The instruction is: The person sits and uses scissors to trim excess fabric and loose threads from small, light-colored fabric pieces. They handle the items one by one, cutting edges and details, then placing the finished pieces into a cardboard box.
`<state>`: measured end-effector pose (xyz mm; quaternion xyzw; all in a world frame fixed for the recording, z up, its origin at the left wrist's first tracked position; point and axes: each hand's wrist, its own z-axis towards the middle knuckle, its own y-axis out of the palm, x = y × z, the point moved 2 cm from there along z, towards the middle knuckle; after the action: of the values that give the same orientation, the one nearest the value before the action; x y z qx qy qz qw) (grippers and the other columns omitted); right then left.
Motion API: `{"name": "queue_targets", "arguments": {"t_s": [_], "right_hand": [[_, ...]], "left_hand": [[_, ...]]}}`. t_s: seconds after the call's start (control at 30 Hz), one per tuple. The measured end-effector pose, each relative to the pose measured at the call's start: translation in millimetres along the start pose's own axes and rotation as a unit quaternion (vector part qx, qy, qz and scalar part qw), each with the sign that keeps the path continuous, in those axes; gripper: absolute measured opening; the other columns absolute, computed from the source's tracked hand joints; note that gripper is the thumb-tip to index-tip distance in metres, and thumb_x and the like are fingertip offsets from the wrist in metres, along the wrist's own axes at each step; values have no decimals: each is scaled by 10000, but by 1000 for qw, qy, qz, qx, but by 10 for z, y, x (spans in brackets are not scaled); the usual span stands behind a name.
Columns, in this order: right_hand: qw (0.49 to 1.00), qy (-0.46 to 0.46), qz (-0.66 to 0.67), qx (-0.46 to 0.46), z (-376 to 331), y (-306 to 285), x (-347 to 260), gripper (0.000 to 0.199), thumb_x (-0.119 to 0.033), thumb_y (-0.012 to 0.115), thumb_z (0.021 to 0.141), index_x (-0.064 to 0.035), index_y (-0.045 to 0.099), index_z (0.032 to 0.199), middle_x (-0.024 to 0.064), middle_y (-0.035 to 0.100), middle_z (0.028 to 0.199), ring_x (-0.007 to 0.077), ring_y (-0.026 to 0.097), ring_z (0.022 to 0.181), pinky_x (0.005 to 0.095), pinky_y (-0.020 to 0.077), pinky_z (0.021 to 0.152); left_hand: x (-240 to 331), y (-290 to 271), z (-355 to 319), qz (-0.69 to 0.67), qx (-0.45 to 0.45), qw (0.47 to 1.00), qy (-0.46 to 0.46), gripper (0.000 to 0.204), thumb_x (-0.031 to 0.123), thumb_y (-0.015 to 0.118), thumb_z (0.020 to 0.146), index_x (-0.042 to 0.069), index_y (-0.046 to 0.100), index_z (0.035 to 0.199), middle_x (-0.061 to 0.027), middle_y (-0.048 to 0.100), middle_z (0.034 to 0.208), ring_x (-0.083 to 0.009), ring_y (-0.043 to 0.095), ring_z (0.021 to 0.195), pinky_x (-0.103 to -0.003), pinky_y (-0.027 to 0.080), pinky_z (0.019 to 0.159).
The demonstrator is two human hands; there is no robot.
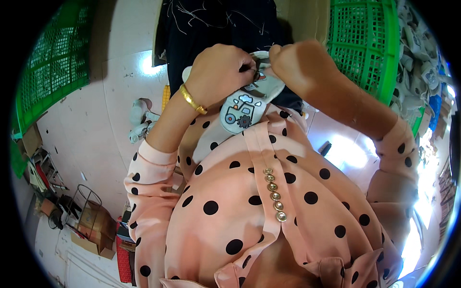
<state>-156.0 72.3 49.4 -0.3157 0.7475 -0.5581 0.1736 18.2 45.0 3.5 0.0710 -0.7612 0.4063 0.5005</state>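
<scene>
Over my lap is a pale grey child's shoe [244, 114] of soft material, with a tractor and clouds pictured on it. My left hand [218, 69], a gold bracelet on its wrist, is closed against the shoe's left upper side, its fingers curled toward the opening. My right hand [302, 65] is closed at the far right edge of the shoe, thumb and fingers pressed together. The fingertips of both hands are largely hidden. Something dark and thin shows between the hands at the opening, too small to name.
Loose pale threads lie on my dark-covered lap [216, 29]. Green plastic baskets stand at the right [362, 48] and far left [53, 62]. Many pale shoes [422, 72] are heaped beyond the right basket. More pale shoes [141, 117] lie on the floor, and a cardboard box [96, 223] stands lower left.
</scene>
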Motion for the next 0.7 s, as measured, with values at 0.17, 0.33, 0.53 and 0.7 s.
{"name": "queue_targets", "arguments": {"t_s": [0.17, 0.33, 0.53, 0.7], "right_hand": [[939, 202, 277, 13, -342, -363, 91, 481, -497, 711, 793, -38, 581, 853, 130, 592, 731, 311, 602, 657, 408, 454, 588], [766, 281, 573, 79, -526, 233, -76, 406, -343, 742, 781, 22, 564, 774, 209, 567, 693, 224, 533, 612, 376, 448, 575], [739, 307, 573, 177, -655, 310, -91, 273, -220, 613, 806, 41, 542, 841, 275, 563, 738, 417, 564, 654, 450, 450, 607], [826, 311, 434, 183, -613, -64, -25, 240, -209, 590, 836, 13, 519, 778, 257, 570, 722, 448, 572, 673, 496, 452, 602]], "left_hand": [[199, -162, -141, -65, 76, 994, -34, 172, 149, 624, 802, -1, 679, 865, -158, 665, 845, -299, 641, 666, -321, 495, 633], [386, -162, -111, -31, 145, 989, 14, 120, 116, 630, 830, 27, 660, 905, -175, 675, 992, -367, 662, 856, -366, 535, 742], [452, -732, 59, 80, 305, 949, 12, 199, -7, 592, 879, -5, 593, 1079, -131, 666, 1112, -272, 639, 1035, -363, 481, 910], [822, -758, -55, 131, 221, 957, 132, 326, 45, 641, 785, 82, 596, 1105, -139, 629, 1073, -343, 587, 966, -429, 472, 895]]}}
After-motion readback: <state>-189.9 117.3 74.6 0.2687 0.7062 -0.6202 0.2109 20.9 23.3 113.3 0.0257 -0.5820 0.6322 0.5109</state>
